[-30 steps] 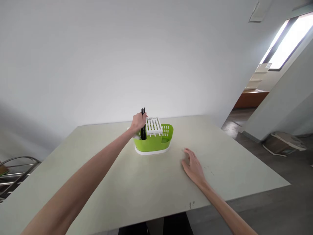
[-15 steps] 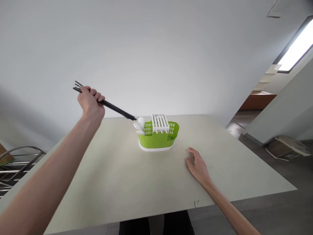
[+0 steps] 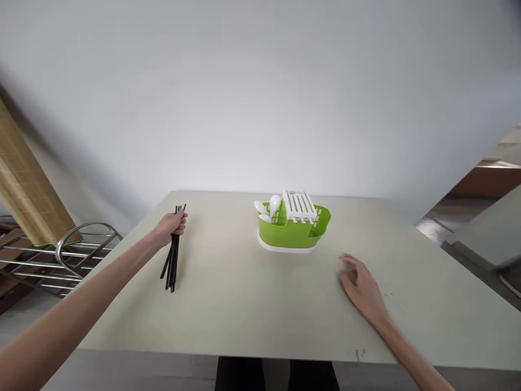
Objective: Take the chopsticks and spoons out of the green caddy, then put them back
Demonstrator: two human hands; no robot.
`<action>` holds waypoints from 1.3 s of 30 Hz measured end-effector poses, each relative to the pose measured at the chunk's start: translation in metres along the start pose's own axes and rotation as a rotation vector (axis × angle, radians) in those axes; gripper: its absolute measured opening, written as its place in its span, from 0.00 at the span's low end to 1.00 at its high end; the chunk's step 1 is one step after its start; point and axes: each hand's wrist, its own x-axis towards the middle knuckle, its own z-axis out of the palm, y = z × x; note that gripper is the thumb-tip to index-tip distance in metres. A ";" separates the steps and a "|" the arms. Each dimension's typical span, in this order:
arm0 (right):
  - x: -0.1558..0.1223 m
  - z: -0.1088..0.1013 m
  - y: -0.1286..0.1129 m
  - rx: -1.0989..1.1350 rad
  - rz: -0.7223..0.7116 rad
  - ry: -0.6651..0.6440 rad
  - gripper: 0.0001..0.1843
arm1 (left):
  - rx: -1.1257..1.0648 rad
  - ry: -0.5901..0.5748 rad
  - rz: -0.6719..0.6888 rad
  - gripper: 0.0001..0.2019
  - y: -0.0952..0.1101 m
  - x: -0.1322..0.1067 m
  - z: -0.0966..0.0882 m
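My left hand [image 3: 170, 227] is closed around a bundle of black chopsticks [image 3: 172, 262] at the table's left side; their lower ends rest on or just above the tabletop. A green cutlery caddy [image 3: 292, 232] with a white slotted insert [image 3: 300, 205] stands at the table's far middle, on a white base. White spoons [image 3: 269, 207] stick out of its left compartment. My right hand [image 3: 362, 288] lies flat on the table to the right of the caddy, fingers stretched out, holding nothing.
The pale table [image 3: 252, 304] stands against a white wall. A metal rack [image 3: 49, 260] and a bamboo mat [image 3: 24, 184] stand to the left, beyond the table's edge. An opening with a wooden ledge [image 3: 488, 182] lies at the right.
My left hand lifted the black chopsticks out of the caddy, swung them up and leftward, and brought them down to the table's left side. The view has turned left. My right hand stayed flat.
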 end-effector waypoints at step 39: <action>-0.001 -0.002 -0.007 -0.017 -0.028 -0.035 0.25 | 1.026 0.162 0.836 0.27 -0.064 -0.007 0.026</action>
